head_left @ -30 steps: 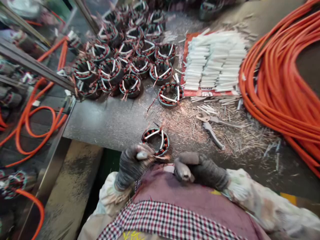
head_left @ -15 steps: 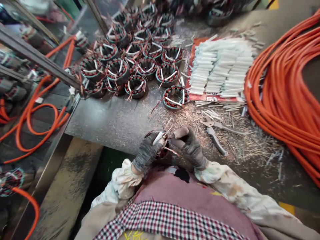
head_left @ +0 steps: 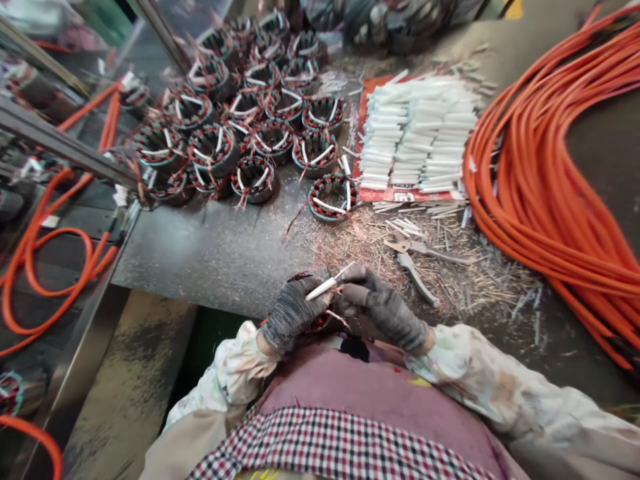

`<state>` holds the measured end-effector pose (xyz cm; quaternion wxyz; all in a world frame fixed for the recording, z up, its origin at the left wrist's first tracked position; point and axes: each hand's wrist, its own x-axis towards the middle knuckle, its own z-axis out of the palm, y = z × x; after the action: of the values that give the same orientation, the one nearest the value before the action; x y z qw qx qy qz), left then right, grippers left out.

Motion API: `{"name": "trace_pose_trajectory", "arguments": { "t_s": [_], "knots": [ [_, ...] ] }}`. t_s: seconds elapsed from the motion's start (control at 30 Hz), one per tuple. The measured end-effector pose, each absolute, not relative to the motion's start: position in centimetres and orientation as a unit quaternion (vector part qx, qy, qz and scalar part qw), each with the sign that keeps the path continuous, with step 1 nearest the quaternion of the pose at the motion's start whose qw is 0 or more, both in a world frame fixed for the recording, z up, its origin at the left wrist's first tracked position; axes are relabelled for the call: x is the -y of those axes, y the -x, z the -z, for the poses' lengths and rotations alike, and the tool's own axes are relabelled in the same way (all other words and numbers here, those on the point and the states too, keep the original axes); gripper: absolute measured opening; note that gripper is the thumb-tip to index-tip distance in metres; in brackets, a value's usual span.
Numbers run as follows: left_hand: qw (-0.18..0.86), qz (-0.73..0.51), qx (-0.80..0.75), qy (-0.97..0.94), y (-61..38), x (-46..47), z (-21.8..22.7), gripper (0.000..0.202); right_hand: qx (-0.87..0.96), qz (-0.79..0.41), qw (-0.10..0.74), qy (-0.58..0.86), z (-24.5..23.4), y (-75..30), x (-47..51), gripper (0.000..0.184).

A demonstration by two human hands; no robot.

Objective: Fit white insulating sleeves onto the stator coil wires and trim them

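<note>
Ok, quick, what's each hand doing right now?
Left hand: closed, gripping the white sleeve.
Right hand: closed, fingertips pinched at the same sleeve's far end.

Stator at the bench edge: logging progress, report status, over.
Left hand and right hand both pinching white sleeve over stator. Stator mostly hidden under them. Pliers lie apart, to the right.
</note>
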<state>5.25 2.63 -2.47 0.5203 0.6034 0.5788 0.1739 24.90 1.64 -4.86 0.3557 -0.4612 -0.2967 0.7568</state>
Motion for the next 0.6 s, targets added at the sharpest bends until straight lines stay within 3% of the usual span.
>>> {"name": "trace_pose_trajectory", "arguments": {
  "t_s": [0.1,0.23,0.3,0.43,0.53,0.6],
  "knots": [
    [0.545,-0.172,-0.553,-0.605,-5.2,-3.0,2.1,0.022,0.471,-0.668,0.342,0.463,4.9,-26.3,-2.4,0.056],
    [0.505,-0.18,-0.586,-0.608,-5.6,-2.4,2.2,0.017,0.591,-0.617,0.247,0.458,5.4,-25.9,-2.9,0.031],
    [0.449,-0.196,-0.627,-0.606,-5.9,-1.5,2.5,0.015,0.544,-0.661,0.227,0.465,5.4,-25.2,-1.7,0.046],
    [0.401,-0.21,-0.641,-0.62,-6.4,-0.1,3.1,0.014,0.504,-0.643,0.299,0.493,4.6,-25.7,0.2,0.059],
    [0.4,-0.2,-0.637,-0.628,-6.4,-0.1,3.3,0.012,0.554,-0.547,0.365,0.511,4.0,-27.0,-1.2,0.044],
    [0.388,-0.199,-0.64,-0.633,-6.4,-0.2,3.3,0.011,0.594,-0.554,0.333,0.48,3.8,-27.0,-2.4,0.037]
  ]
}}
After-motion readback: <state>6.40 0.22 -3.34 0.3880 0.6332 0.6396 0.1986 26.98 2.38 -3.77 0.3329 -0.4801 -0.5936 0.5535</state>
